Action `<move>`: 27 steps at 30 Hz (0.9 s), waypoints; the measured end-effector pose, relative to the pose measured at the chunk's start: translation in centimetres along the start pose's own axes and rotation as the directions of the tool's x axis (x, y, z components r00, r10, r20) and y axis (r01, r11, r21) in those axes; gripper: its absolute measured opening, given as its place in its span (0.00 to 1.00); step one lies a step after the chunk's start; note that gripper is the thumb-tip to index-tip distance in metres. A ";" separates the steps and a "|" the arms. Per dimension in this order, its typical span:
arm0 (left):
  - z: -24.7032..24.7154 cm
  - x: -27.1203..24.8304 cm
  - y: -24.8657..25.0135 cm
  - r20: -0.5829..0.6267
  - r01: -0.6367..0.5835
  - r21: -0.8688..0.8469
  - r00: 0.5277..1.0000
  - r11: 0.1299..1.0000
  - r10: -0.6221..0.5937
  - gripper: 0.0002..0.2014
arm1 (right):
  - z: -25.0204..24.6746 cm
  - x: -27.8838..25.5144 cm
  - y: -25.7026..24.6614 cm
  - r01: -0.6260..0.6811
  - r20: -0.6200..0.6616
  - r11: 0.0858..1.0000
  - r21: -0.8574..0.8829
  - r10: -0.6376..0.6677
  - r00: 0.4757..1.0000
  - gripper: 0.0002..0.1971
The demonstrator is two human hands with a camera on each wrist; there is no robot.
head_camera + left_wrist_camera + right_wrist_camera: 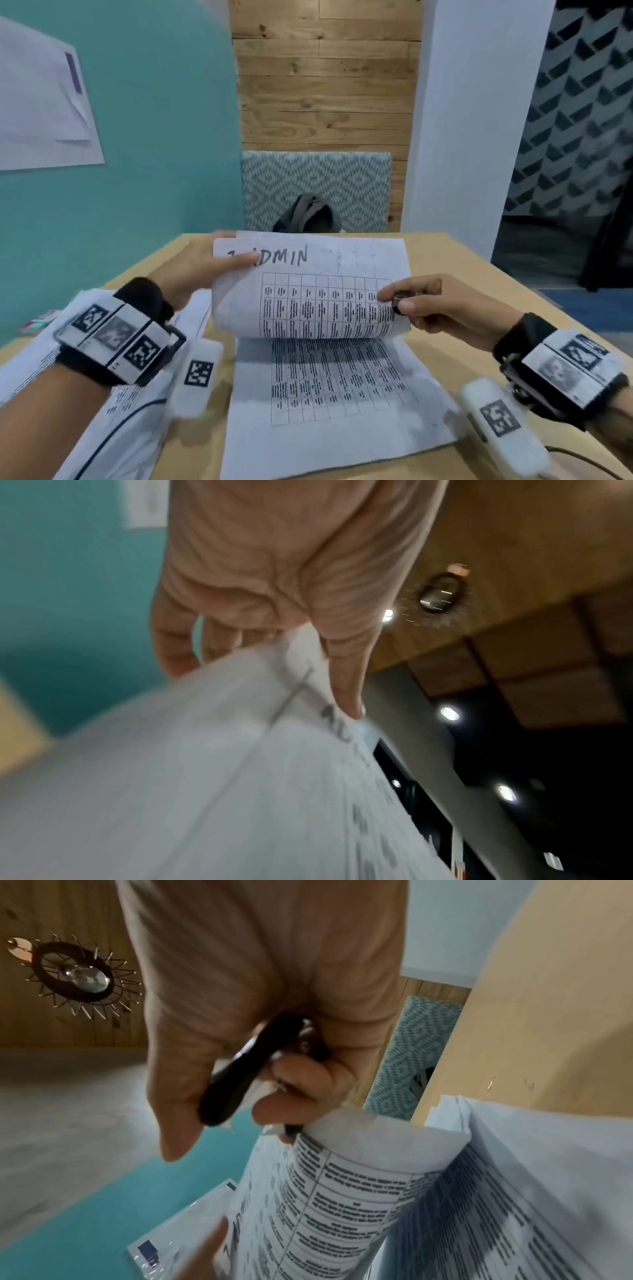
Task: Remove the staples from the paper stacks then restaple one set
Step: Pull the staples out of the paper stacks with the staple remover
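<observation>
A printed sheet marked "ADMIN" [308, 294] curls up off the paper stack [325, 394], which lies on the wooden table [479, 284]. My left hand [236, 262] pinches this sheet at its upper left corner, thumb on top; the left wrist view shows the same pinch by the left hand [329, 696] on the blurred sheet [205, 777]. My right hand [394, 300] grips a black staple remover [401, 298] at the lifted sheet's right edge. In the right wrist view the staple remover [240, 1074] sits in the curled fingers of the right hand [240, 1139], just above the sheet's corner [342, 1191]. No staple is visible.
A loose pile of other papers [102, 404] lies at the table's left, beside a teal partition [137, 171]. A patterned chair [315, 181] with a dark backpack [308, 216] stands behind the far edge. A cable [575, 457] runs at the lower right.
</observation>
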State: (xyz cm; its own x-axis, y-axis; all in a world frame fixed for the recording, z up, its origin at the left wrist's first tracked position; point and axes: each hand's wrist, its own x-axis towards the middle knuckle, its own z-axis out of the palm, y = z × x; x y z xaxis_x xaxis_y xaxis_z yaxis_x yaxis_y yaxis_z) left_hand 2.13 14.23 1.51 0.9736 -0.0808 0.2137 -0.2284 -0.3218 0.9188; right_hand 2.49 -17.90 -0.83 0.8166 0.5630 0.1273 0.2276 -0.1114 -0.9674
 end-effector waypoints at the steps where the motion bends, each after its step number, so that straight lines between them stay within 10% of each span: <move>1: 0.1 0.1 1.3 -0.093 -0.041 0.093 0.994 0.995 0.050 0.42 | 0.1 0.1 0.1 -0.003 0.009 1.000 -0.001 0.003 1.000 0.39; 3: 1.1 0.4 3.8 -0.198 -0.080 0.502 0.959 0.861 0.205 0.43 | 0.3 0.1 0.0 -0.003 0.021 1.000 -0.004 0.003 1.000 0.39; 6: 4.4 0.9 6.7 -0.022 -0.102 0.906 0.958 0.411 0.285 0.38 | 0.4 0.0 0.0 -0.009 0.034 1.000 -0.009 0.010 0.999 0.37; 13: 7.6 2.8 6.5 0.309 -0.215 0.606 0.951 0.766 0.022 0.09 | 0.4 -1.1 0.2 -0.082 0.031 0.995 -0.048 0.084 0.996 0.28; 18: 7.4 3.3 5.4 0.282 -0.147 0.592 0.959 0.793 -0.033 0.10 | -0.7 -1.1 -2.1 0.014 -0.306 0.957 -0.289 -0.106 0.946 0.31; 23: 6.9 3.4 5.0 0.333 -0.112 0.551 0.938 0.827 -0.095 0.12 | 0.6 0.9 -4.9 0.041 -0.160 0.930 -0.365 -0.106 0.981 0.29; 27: 6.7 3.3 4.9 0.377 -0.132 0.515 0.922 0.847 -0.085 0.12 | 2.7 2.8 -4.5 0.164 -0.083 0.613 -0.773 -0.354 0.932 0.23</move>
State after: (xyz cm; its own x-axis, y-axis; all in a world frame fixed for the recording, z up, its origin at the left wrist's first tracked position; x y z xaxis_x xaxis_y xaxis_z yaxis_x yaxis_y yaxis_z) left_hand 4.19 6.07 4.50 0.9154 -0.4026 -0.0064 -0.3248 -0.7478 0.5791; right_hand 2.30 -13.65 3.32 0.7241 0.4961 0.4792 0.6835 -0.6090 -0.4023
